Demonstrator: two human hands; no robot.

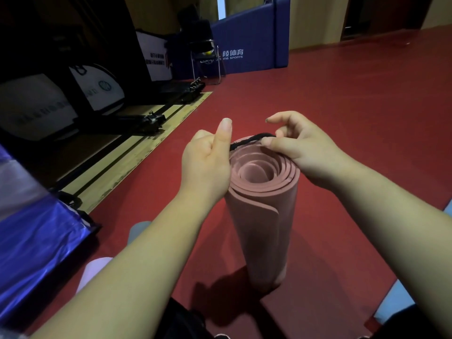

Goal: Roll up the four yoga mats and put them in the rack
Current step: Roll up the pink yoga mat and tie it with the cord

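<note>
Red floor (pixel 342 118), rolled pink mat (pixel 264 228) upright on it; chair (pixel 205 30) behind

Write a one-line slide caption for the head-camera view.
The left hand and right hand stretch a black strap across the top of a rolled pink yoga mat standing upright on the red floor.

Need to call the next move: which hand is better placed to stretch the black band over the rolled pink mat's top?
Right, probably. The right hand pinches the black band at the roll's far rim; the left hand grips the pink mat at its side, holding it upright.
</note>
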